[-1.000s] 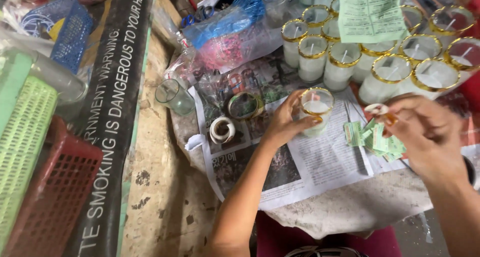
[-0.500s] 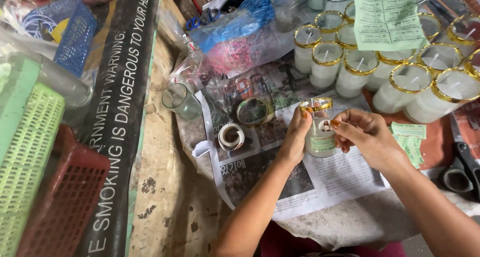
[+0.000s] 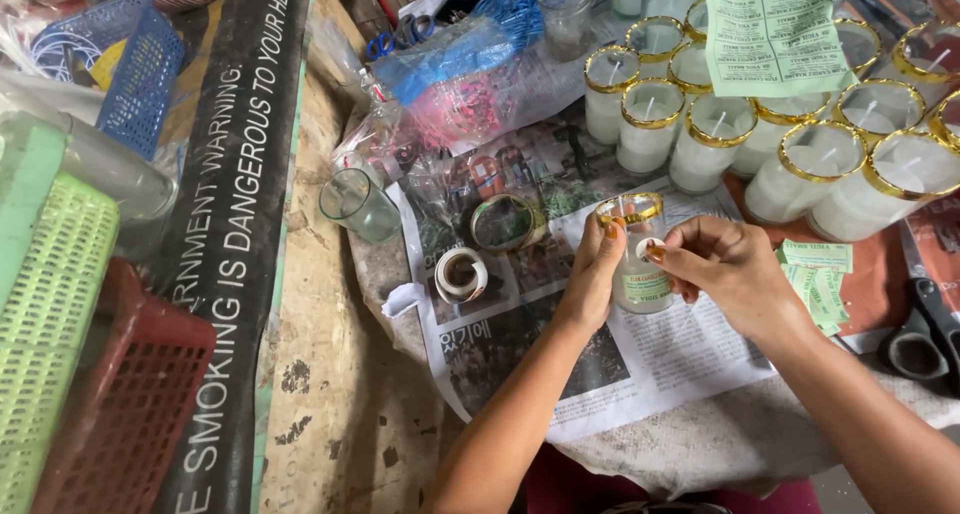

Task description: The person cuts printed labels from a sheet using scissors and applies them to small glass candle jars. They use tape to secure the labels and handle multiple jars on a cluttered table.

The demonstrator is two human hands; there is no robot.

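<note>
Little moved: left hand point(image 3: 592, 279) still grips candle glass point(image 3: 638, 254); right hand point(image 3: 722, 270) seemingly pinches its green label point(image 3: 641, 285).

My worktable point(image 3: 330, 414) is rough, stained wood, worn pale along its near edge. A sheet of newspaper point(image 3: 660, 364) covers the middle of it, lapping over a grey cloth point(image 3: 740, 439) that hangs off the near edge. A long black banner point(image 3: 235, 264) with white lettering runs from the far edge to the near one. At the left edge sit a red basket point(image 3: 120, 394) and a green one point(image 3: 45, 304). Soft, even daylight falls across everything.
</note>
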